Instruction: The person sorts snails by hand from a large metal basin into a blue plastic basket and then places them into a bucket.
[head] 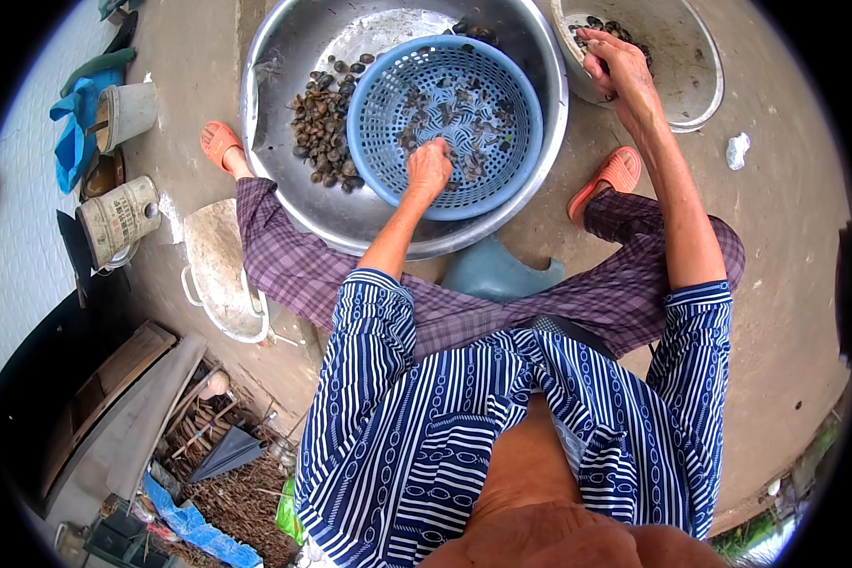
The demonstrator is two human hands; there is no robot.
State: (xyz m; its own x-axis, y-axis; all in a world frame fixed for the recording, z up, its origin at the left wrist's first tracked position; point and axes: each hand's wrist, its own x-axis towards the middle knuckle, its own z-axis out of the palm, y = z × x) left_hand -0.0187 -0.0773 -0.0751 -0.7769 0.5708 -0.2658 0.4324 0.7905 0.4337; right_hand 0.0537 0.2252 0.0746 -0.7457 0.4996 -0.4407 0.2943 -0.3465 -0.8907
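A round blue plastic colander (446, 206) sits inside a wide metal basin (555, 92). Scattered dark snails or shells and small debris (472, 163) lie on the colander's floor. My left hand (428, 167) is low over the near part of the colander, fingers curled in; whether it grips anything is hidden. Brown snails (321, 131) are heaped in the basin, left of the colander. Over the left side of a pale bucket (689, 64) at upper right, my right hand (614, 62) has bent fingers, with a small dark thing at its lower edge. More dark snails (614, 30) lie in that bucket.
A teal plastic stool (500, 270) is between my legs. To the left are a white two-handled pan (216, 298), a printed bucket (121, 220) and a grey bucket (131, 110). A crumpled white plastic piece (737, 151) lies on the concrete at right. Firewood and twigs (220, 490) are piled at lower left.
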